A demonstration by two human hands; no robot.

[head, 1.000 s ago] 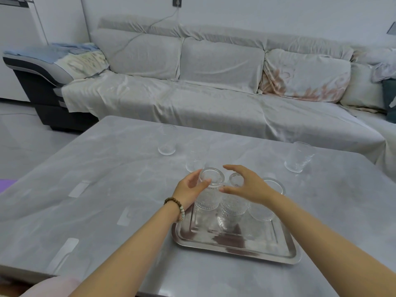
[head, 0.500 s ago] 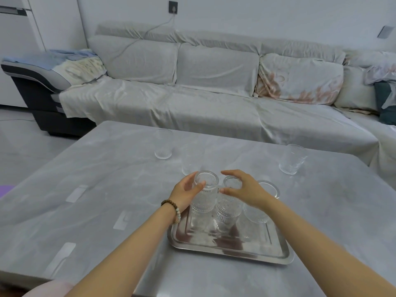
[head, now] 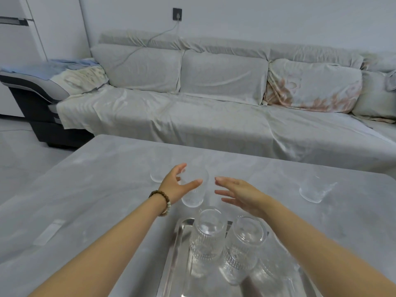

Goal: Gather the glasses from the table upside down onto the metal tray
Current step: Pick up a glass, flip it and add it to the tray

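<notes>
While both hands reach out over the desk (head: pixel 90 189), neither grips anything: left hand (head: pixel 175 185) spread, thumb and fingers bracketing the nearest clear glass (head: pixel 194 189) without visibly closing on it; right hand (head: pixel 240 195) open and flat, just right of that same glass. Metal tray (head: pixel 173 264) sits at the near edge, between the forearms. On it, two ribbed glasses, left one (head: pixel 206 236) and right one (head: pixel 243 245), stand side by side, bases up; a third seems to lie behind the right forearm, too hidden to confirm. On the bare desk, mouths up: the glass by the left hand, another (head: pixel 159 166) just beyond it to the far left, one more (head: pixel 315 186) well apart on the right.

Judgement: step in hand is picking up the nearest glass. Best done by wrapping the left hand round the mid-wall, lifting clear before turning it over, then setting the rim flat on open tray surface beside the ribbed pair, not against them. Clear glass on a pale top is easy to misjudge; close slowly.
</notes>
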